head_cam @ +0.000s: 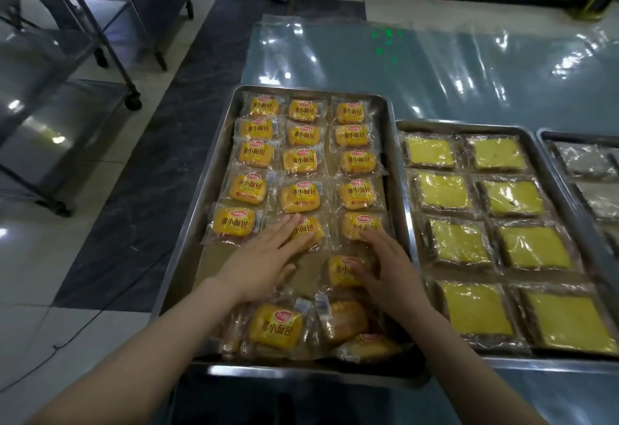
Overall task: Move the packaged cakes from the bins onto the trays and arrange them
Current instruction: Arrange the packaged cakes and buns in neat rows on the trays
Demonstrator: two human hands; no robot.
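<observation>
Closest to us, a loose pile of small cake packs [278, 324] sits at the near end of the metal tray [192, 210], not lined up yet. Our L hand [264, 260] lies flat on a middle pack [310, 232], fingers straight, gripping nothing, prob. to slide it straight. Our R hand [388, 270] rests on the next pack [360, 223], also no grip, so rows stay neat.

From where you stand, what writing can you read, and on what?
"小面包": printed on each clear-wrapped yellow bun packet in the left steel tray.
The red oval logo above it: too blurred to read.
The clear-wrapped square yellow cakes in the middle tray: no readable text.
</observation>
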